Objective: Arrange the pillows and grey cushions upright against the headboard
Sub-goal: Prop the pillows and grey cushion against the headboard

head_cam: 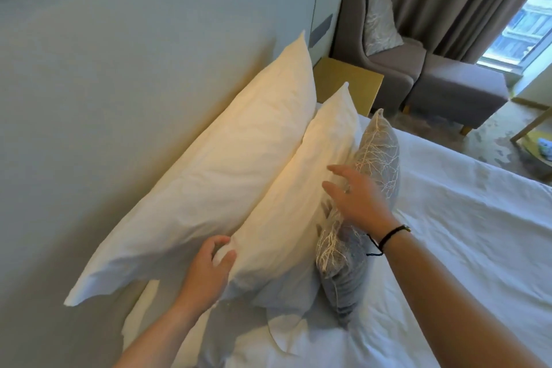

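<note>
Head: left fingers (pixel 222 251) pinch front pillow (pixel 298 197) corner

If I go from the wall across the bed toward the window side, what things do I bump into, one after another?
Headboard → big white pillow → smaller white pillow, its near corner held by the left hand → grey cushion, with the right hand over it → white sheet.

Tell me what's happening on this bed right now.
A person is setting up the bed. Two white pillows, a back pillow and a front pillow, stand propped toward the headboard. The left hand grips the front pillow's near end, while the right hand, fingers spread, rests open over the grey cushion standing in front.
</note>
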Action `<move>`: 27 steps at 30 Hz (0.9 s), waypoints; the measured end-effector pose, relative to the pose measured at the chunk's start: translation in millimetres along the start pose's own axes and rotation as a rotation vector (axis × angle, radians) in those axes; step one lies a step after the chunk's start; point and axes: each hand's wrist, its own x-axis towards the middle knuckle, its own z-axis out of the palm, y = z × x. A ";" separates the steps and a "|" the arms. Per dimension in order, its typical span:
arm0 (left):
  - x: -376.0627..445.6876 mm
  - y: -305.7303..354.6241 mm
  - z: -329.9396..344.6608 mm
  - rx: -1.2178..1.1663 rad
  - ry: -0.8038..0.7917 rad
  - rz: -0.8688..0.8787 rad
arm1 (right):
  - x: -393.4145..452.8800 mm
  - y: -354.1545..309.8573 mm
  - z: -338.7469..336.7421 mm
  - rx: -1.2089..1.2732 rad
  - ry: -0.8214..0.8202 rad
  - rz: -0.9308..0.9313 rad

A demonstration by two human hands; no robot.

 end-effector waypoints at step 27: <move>10.1 12.4 6.6 -0.067 -0.025 -0.023 | 37.3 -56.0 111.6 -0.892 -0.650 -0.517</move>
